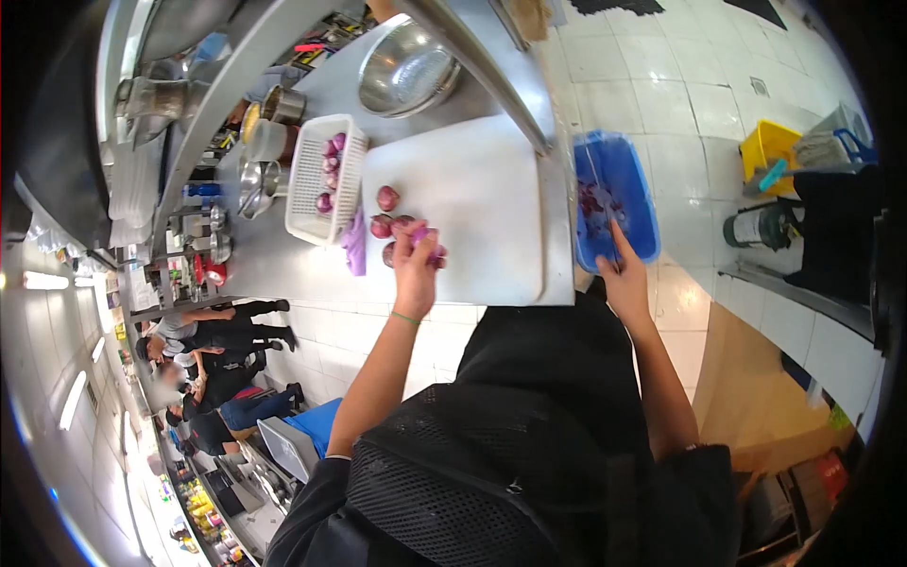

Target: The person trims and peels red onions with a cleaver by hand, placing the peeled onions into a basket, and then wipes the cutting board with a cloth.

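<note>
My left hand (414, 279) is closed around a red onion (433, 248) above the near part of the white cutting board (491, 208). More red onions (387, 198) lie beside it at the board's left side. My right hand (625, 279) is closed over the near end of the blue bin (647, 203), to the right of the counter. A thin, pale, blade-like shape, apparently a knife (594, 175), extends from its fingers; the handle is hidden. Dark red onion skins (597, 200) lie inside the bin.
A white basket (300, 194) with several red onions stands left of the board, beside a purple cloth (354, 248). A metal bowl (402, 71) sits at the far side under a metal rail (482, 66). People (227, 331) stand to the left. A yellow bucket (770, 151) is at right.
</note>
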Motion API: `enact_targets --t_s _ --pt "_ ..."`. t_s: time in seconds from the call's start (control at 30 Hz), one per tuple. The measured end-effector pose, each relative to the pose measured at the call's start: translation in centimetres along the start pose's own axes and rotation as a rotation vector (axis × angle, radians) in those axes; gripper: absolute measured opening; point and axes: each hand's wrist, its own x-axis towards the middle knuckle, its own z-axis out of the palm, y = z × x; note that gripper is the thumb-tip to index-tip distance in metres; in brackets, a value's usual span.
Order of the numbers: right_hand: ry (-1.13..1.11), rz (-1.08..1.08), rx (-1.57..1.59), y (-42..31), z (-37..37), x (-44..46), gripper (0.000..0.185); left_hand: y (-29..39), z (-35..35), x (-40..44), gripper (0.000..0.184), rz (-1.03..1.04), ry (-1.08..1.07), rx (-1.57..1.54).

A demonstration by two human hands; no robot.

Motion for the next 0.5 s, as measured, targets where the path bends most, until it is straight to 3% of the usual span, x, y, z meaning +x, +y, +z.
enact_targets --t_s 0.07,0.1,0.17,0.2,0.27,0.33,0.37,0.43,0.47,0.5 --pt "-0.129 -0.066 0.016 0.2 -0.1 -1.3 0.068 2.8 -3.6 2.7 0.036 0.072 0.108 0.121" --pt "-0.132 -0.074 0.018 -0.7 0.1 -2.1 0.068 3.2 -6.2 4.5 0.038 0.213 0.152 0.177" --pt "-0.315 0.041 -0.230 -4.0 0.0 -3.4 0.066 5.3 -10.6 7.2 0.043 0.312 0.258 0.326" --pt "-0.305 0.036 -0.237 -5.4 0.2 -3.6 0.066 5.4 -14.0 9.4 0.044 0.376 0.312 0.380" --pt "-0.463 0.132 -0.468 -7.9 1.1 -4.2 0.064 6.8 -17.5 12.2 0.056 0.295 0.461 0.480" --pt "-0.452 0.043 -0.528 -9.3 2.3 -4.3 0.058 6.3 -21.6 15.5 0.056 0.273 0.420 0.544" --pt "-0.483 0.129 -0.440 -9.9 3.0 -4.2 0.058 6.0 -21.5 15.9 0.056 0.272 0.409 0.523" --pt "-0.500 0.197 -0.291 -10.5 4.2 -3.9 0.051 5.7 -20.3 16.2 0.052 0.511 0.588 1.365" --pt "-0.481 0.189 -0.317 -11.2 4.8 -3.7 0.051 5.6 -19.0 16.5 0.052 0.516 0.578 1.334" --pt "-0.477 0.290 -0.288 -12.0 5.5 -3.5 0.045 6.3 -16.1 15.7 0.053 0.685 0.403 1.321"
